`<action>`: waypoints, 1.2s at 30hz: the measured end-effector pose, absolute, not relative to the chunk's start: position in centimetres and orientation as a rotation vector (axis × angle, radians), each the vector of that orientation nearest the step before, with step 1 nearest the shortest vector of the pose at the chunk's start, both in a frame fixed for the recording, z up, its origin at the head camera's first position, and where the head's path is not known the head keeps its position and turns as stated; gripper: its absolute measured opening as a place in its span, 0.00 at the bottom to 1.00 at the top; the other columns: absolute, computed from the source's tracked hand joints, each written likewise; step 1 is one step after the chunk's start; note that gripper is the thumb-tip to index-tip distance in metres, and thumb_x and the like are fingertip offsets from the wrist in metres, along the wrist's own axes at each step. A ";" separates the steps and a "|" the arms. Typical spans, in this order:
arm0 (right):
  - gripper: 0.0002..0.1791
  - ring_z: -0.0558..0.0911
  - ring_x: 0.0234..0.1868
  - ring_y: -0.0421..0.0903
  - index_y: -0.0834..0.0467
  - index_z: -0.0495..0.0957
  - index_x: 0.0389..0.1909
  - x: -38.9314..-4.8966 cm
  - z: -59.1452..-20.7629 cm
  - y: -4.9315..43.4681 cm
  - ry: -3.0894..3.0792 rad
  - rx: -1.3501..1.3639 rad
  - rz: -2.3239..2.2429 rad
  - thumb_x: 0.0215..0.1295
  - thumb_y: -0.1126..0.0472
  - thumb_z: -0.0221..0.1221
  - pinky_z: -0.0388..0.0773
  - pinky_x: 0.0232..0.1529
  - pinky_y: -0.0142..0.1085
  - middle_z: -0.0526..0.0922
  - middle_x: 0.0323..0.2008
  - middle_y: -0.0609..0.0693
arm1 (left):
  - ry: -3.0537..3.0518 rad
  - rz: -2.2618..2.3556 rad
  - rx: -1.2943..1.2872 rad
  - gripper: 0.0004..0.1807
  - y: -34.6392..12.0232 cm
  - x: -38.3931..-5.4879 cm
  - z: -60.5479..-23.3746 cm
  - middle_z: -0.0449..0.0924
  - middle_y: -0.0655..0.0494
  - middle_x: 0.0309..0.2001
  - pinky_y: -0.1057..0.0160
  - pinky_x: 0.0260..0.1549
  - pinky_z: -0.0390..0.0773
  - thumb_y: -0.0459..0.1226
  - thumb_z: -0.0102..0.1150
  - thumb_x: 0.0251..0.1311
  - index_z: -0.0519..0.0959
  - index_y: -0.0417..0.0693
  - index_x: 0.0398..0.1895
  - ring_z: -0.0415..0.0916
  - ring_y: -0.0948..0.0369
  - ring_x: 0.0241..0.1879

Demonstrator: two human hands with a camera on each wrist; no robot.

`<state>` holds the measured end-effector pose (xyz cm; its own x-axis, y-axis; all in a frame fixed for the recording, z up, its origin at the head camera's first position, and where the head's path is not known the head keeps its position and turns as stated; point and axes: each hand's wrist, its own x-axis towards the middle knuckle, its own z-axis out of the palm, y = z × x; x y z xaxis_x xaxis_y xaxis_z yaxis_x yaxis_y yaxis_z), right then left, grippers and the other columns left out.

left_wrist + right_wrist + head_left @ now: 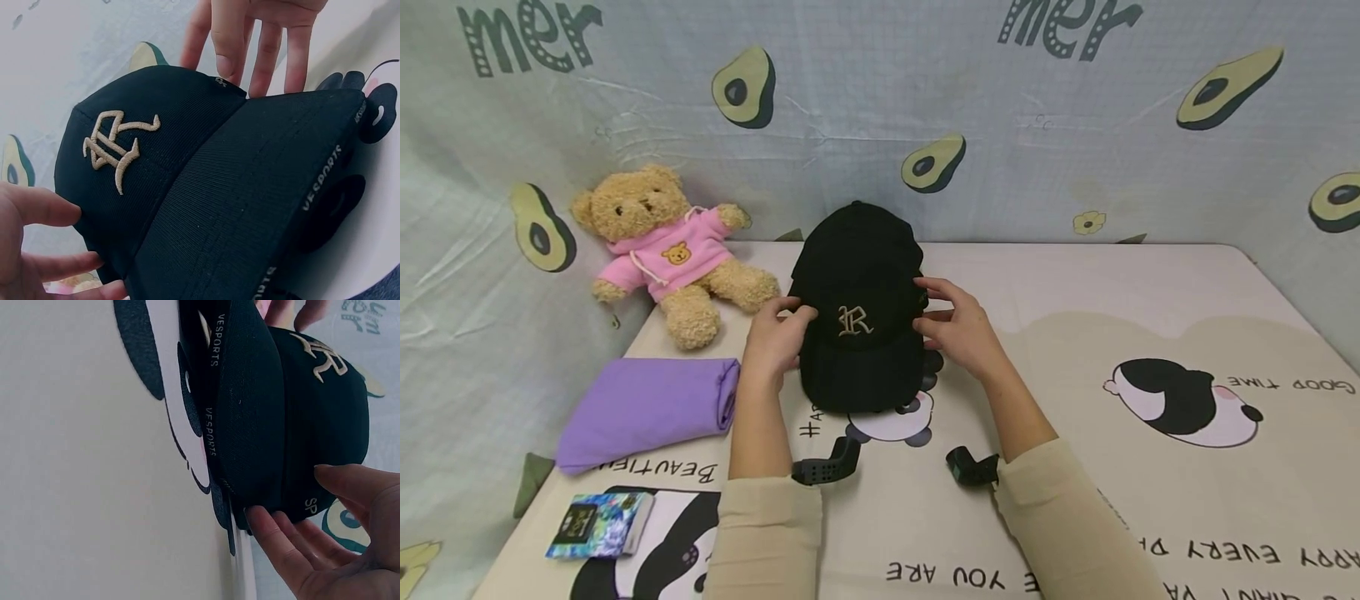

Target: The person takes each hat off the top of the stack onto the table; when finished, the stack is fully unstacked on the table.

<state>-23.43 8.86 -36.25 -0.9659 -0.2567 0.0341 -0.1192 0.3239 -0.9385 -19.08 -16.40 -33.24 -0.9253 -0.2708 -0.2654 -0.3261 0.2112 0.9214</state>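
Note:
A black baseball cap [868, 275] with a beige embroidered letter R on its front is between my two hands, its brim toward me. My left hand [777, 333] holds the cap's left side, thumb and fingertips at the lower edge of the crown. On the opposite side my right hand [958, 327] grips the cap. In the right wrist view its thumb [340, 478] lies on the crown and its other fingers are at the cap's lower edge. White lettering runs along the brim [250, 181] in the left wrist view.
A teddy bear [673, 250] in a pink hoodie leans against the cloth backdrop at the back left. In front of it lies a folded purple cloth [651, 408], with a small colourful box [601, 525] nearer me. The table's cover [1150, 300] carries printed cartoon animals and words.

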 end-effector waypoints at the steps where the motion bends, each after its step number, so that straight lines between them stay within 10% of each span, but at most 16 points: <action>1: 0.34 0.82 0.62 0.56 0.45 0.69 0.74 -23.4 -36.3 8.8 2.462 -0.350 -1.719 0.69 0.66 0.61 0.87 0.49 0.46 0.68 0.73 0.56 | 2.407 1.851 -0.593 0.32 -16.4 -19.1 -33.2 0.65 0.41 0.72 0.42 0.63 0.75 0.46 0.52 0.71 0.65 0.51 0.77 0.66 0.47 0.67; 14: 0.35 0.82 0.62 0.56 0.44 0.69 0.75 -23.1 -36.2 8.6 2.508 -0.378 -1.685 0.68 0.65 0.62 0.87 0.48 0.45 0.68 0.74 0.53 | 2.503 1.756 -0.581 0.31 -16.1 -19.1 -32.8 0.70 0.40 0.64 0.52 0.50 0.78 0.45 0.51 0.71 0.67 0.49 0.76 0.70 0.50 0.56; 36: 0.35 0.82 0.60 0.56 0.46 0.70 0.75 -22.7 -35.8 8.3 2.536 -0.374 -1.696 0.67 0.65 0.62 0.86 0.50 0.43 0.67 0.76 0.51 | 2.607 1.664 -0.541 0.32 -16.0 -18.6 -32.2 0.71 0.39 0.66 0.46 0.63 0.72 0.46 0.49 0.72 0.67 0.48 0.76 0.71 0.46 0.63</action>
<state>-22.72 8.34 -35.83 -0.9681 -0.2379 0.0782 -0.1632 0.3622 -0.9177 -18.61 -16.04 -32.20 -0.9407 -0.2850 -0.1841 -0.2870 0.3787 0.8799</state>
